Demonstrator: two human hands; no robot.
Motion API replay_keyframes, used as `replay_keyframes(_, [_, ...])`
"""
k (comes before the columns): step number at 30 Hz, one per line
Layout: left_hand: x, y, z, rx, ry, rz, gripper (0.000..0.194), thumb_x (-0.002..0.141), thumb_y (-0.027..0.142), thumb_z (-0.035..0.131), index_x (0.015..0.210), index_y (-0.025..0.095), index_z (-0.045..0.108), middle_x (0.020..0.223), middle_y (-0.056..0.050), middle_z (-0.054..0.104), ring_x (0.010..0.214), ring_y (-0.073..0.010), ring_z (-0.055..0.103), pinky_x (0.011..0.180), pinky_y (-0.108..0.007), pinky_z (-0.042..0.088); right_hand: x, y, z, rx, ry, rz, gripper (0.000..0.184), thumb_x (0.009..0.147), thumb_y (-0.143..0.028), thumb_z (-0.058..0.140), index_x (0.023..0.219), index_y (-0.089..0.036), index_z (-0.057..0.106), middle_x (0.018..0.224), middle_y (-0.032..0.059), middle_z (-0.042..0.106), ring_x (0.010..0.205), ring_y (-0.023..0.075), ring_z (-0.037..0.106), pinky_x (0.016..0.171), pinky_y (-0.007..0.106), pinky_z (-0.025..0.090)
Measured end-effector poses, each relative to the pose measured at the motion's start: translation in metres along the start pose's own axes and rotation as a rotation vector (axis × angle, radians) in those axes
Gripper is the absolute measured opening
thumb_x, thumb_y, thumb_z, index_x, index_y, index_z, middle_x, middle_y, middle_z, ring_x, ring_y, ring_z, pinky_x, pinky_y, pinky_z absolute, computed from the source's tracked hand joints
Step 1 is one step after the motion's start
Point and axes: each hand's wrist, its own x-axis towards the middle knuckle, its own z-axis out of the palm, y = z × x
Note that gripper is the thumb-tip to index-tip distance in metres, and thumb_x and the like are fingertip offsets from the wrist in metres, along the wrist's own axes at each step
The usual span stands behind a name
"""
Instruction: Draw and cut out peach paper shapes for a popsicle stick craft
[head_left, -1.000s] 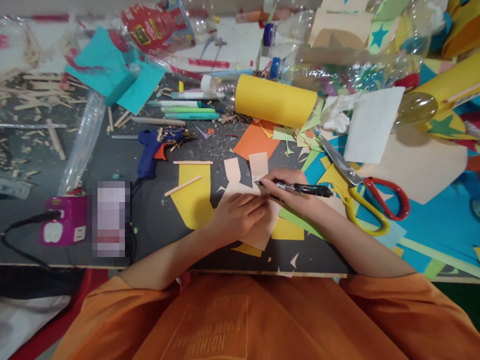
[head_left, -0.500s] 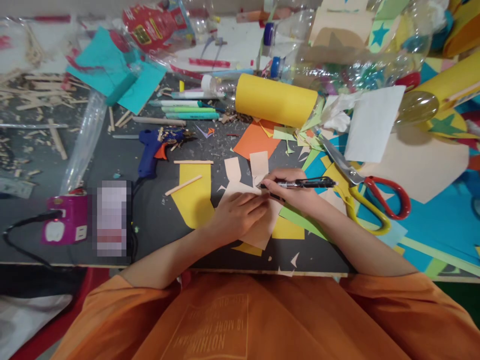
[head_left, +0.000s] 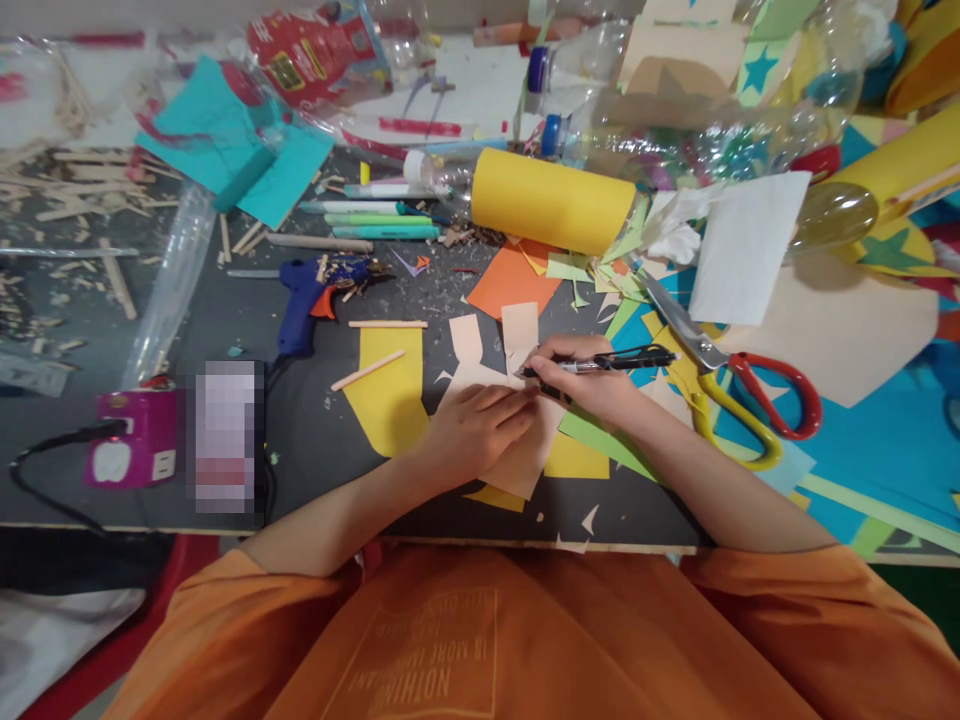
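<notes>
My left hand (head_left: 480,430) lies flat, fingers stretched out, on a peach sheet of paper (head_left: 517,470) with two upright strips at its top. In my right hand (head_left: 585,375) is a black pen (head_left: 637,358), its tip down on that paper just beyond my left fingertips. Part of the sheet is hidden under both hands. To the left lies a yellow paper piece (head_left: 394,400), with one thin wooden stick (head_left: 367,371) across it and another along its top edge. An orange paper (head_left: 517,280) lies beyond the peach sheet.
Scissors (head_left: 705,350) with red and yellow handles lie right of my right hand, over paper scraps. A blue glue gun (head_left: 300,300) is at the left, near a purple power adapter (head_left: 135,440) and a blurred-out rectangle. A yellow-wrapped bottle (head_left: 551,200) and markers (head_left: 386,231) lie behind.
The pen's rear end has tilted slightly up and to the right in my right hand. My left hand keeps its place on the peach paper.
</notes>
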Motion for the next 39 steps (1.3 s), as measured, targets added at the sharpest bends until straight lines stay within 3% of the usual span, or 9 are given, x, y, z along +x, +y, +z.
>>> replay_keyframes(4, [0.0,0.0,0.0,-0.007,0.0,0.002,0.026,0.099,0.017,0.045,0.098,0.017,0.07,0.111,-0.002,0.075,0.093,-0.0147,0.068,0.078,-0.028,0.053,-0.001,0.002,-0.001,0.023,0.03,-0.013,0.024,0.079,-0.024,0.053,0.055,-0.021,0.051,0.053,-0.0021,0.054,0.052,0.0116,0.05,0.052,0.026,0.037])
replay_keyframes(9, [-0.003,-0.001,0.002,-0.007,-0.019,0.007,0.026,0.099,0.018,0.044,0.105,0.014,0.069,0.114,-0.004,0.074,0.097,-0.0154,0.067,0.081,-0.029,0.054,-0.002,0.006,-0.002,0.109,0.12,-0.005,0.016,0.081,-0.025,0.056,0.066,-0.02,0.061,0.058,-0.0027,0.059,0.053,0.0111,0.053,0.054,0.026,0.042])
replay_keyframes(15, [-0.005,-0.003,0.004,-0.004,-0.053,0.013,0.028,0.098,0.014,0.042,0.11,0.01,0.067,0.116,-0.007,0.073,0.097,-0.0167,0.067,0.086,-0.029,0.054,-0.002,0.008,-0.003,0.162,0.062,0.026,0.017,0.086,-0.029,0.057,0.077,-0.02,0.069,0.066,-0.0004,0.065,0.057,0.0119,0.057,0.05,0.025,0.042])
replay_keyframes(25, [-0.002,-0.004,0.0,-0.011,-0.03,-0.087,0.024,0.097,0.019,0.047,0.097,0.02,0.071,0.117,-0.006,0.072,0.101,-0.0193,0.066,0.083,-0.032,0.053,-0.004,0.005,0.0,0.199,0.156,0.055,0.013,0.078,-0.033,0.07,0.079,-0.02,0.066,0.07,0.0003,0.067,0.062,0.0134,0.061,0.056,0.026,0.047])
replay_keyframes(28, [-0.002,-0.003,0.0,-0.005,-0.062,-0.1,0.026,0.098,0.02,0.046,0.109,0.019,0.069,0.123,-0.006,0.07,0.103,-0.019,0.066,0.083,-0.032,0.052,-0.005,0.008,0.001,0.174,0.192,0.056,0.009,0.077,-0.027,0.067,0.081,-0.02,0.063,0.066,-0.001,0.065,0.06,0.0127,0.059,0.055,0.026,0.045])
replay_keyframes(32, [-0.002,-0.001,0.001,0.025,-0.089,-0.132,0.031,0.098,0.022,0.044,0.122,0.013,0.063,0.125,-0.008,0.069,0.104,-0.0191,0.065,0.083,-0.032,0.05,-0.005,0.011,0.001,0.083,0.154,0.053,0.005,0.077,-0.025,0.062,0.076,-0.02,0.061,0.062,-0.0021,0.061,0.053,0.0113,0.054,0.05,0.025,0.04])
replay_keyframes(39, [-0.002,-0.001,0.001,0.049,-0.094,-0.13,0.032,0.098,0.022,0.045,0.123,0.012,0.062,0.116,-0.008,0.073,0.103,-0.0197,0.064,0.084,-0.032,0.048,-0.002,0.007,-0.002,-0.092,0.029,-0.059,0.007,0.079,-0.023,0.059,0.074,-0.02,0.064,0.072,0.002,0.067,0.066,0.0154,0.06,0.061,0.027,0.044])
